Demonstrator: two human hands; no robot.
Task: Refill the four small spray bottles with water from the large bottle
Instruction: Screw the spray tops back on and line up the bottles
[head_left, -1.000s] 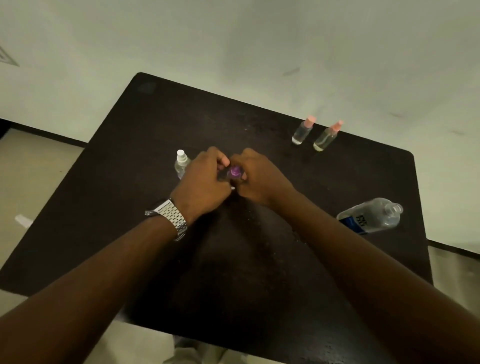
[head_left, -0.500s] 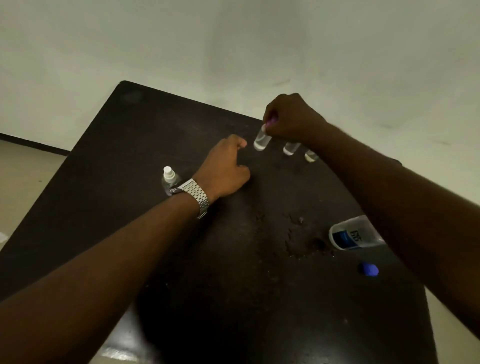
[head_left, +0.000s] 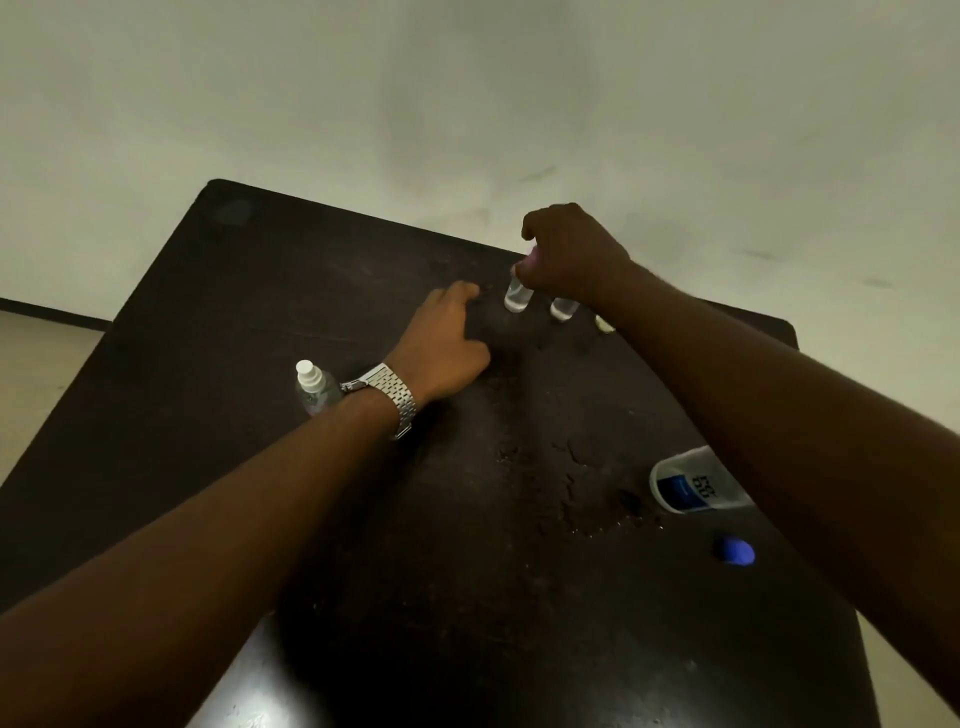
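- At the left of the dark brown wooden table (head_left: 197, 322), a small clear spray bottle with a white cap (head_left: 311, 392) stands upright, just beside the left wrist.
- On that wrist sits a silver metal link watch (head_left: 388, 399).
- Near the table's middle, the left hand (head_left: 447, 348) lies low over the surface with its fingers loosely curled, holding nothing.
- Just beyond it, a small clear spray bottle with a purple cap (head_left: 518, 297) is held upright; whether its base touches the table cannot be told.
- The right hand (head_left: 571, 254) grips that bottle from above, fingers curled round the purple top.
- Beside it stands a second small clear bottle (head_left: 563, 307), its top hidden by the hand; a third one (head_left: 604, 323) peeks out at the forearm's edge.
- Water drops (head_left: 587, 514) spot the wood nearer the person.
- At the right, the large clear plastic bottle with a blue label (head_left: 691, 486) lies on its side, partly behind the right forearm.
- A small blue bottle cap (head_left: 733, 551) lies apart from it, nearer the table's front edge.
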